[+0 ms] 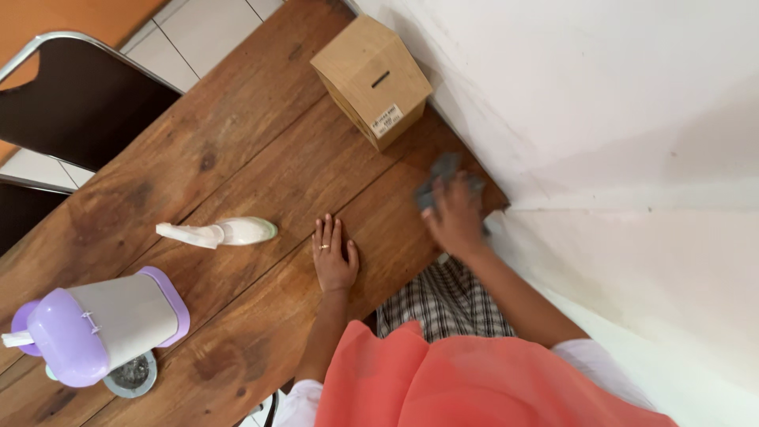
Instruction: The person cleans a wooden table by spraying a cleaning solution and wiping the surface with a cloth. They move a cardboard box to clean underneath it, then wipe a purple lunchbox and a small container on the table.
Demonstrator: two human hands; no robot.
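Grey cloth under right hand, table corner

I take this for a room in a home, perhaps a dining corner, though my narrow downward view leaves that open. I see a plank worktop of knotted brown wood pushed into a corner of plain white walls. Pale floor tiles show beyond it, and two dark padded chairs with metal frames stand at its edge. Household things sit on it: a lilac and grey jug, a white spray bottle lying on its side, and a slotted cardboard box.
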